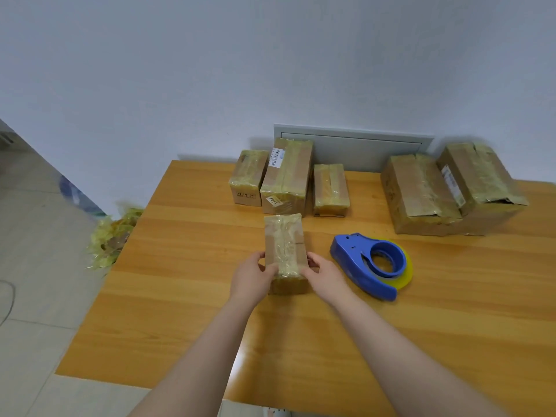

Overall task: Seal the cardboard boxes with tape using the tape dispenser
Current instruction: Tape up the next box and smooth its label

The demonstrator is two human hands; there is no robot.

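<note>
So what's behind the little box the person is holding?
Three taped cardboard boxes stand in a row behind the small box, the middle one tallest, with a barcode label. A grey wall panel shows behind them, its lower left corner covered.

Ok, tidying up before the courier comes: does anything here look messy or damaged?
Yes. A heap of crumpled tape scraps lies on the floor left of the table, and the far-right box has wrinkled tape lifting at its front.

- The wooden counter (180, 296) stretches before me.
- Nearest me lies a small taped box (284, 245).
- Just right of it, the blue tape dispenser (355, 257).
- Along the back, three taped boxes (285, 176).
- Back right, two larger boxes (421, 194), touching.
</note>
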